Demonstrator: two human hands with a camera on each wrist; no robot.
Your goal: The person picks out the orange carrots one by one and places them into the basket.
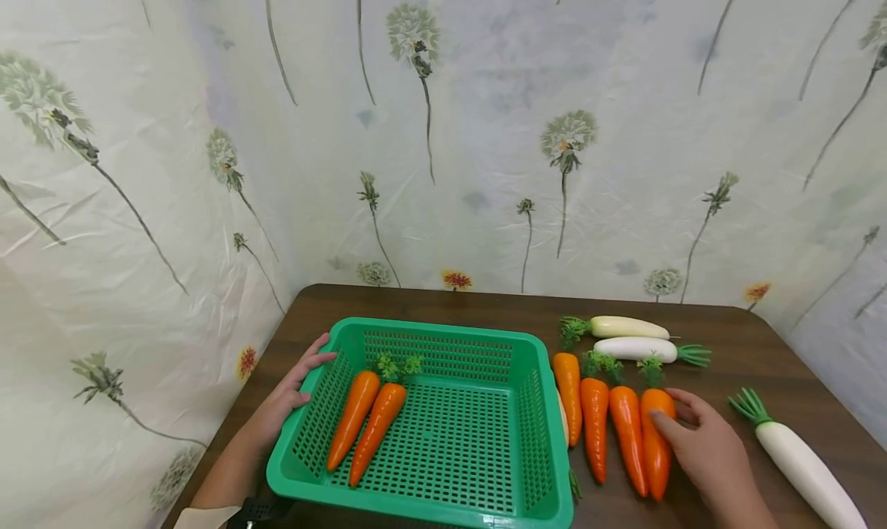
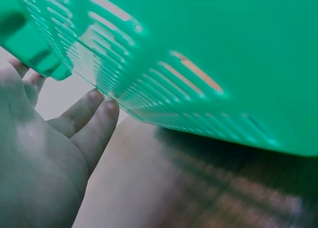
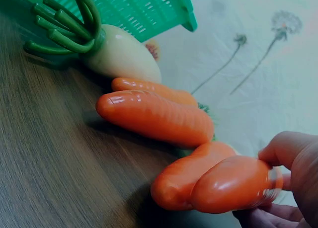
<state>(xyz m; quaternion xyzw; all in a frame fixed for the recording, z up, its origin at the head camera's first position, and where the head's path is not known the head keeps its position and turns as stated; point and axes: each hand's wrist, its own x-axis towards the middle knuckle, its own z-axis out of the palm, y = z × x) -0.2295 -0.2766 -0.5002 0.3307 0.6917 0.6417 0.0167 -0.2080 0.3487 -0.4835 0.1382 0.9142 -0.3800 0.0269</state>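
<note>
A green plastic basket (image 1: 443,506) with slotted walls holds two orange carrots (image 1: 377,433) with leafy green tops. My left hand (image 1: 294,383) holds the basket's left rim; in the left wrist view two of its fingers (image 2: 94,121) reach the outer wall. To the basket's right, several carrots lie side by side. My right hand (image 1: 707,444) grips the rightmost carrot (image 1: 656,436) near its upper part, thumb on top. Seen from the right wrist, that carrot (image 3: 231,186) overlaps its neighbour (image 3: 174,181), and part of the hand is hidden behind it.
Two white radishes (image 1: 634,349) lie behind the row of carrots. Another radish (image 1: 807,467) lies to the right of my right hand. Close to the basket's right wall, one more radish (image 3: 124,54) shows. A flower-printed cloth (image 1: 485,167) hangs behind the brown table (image 1: 506,302).
</note>
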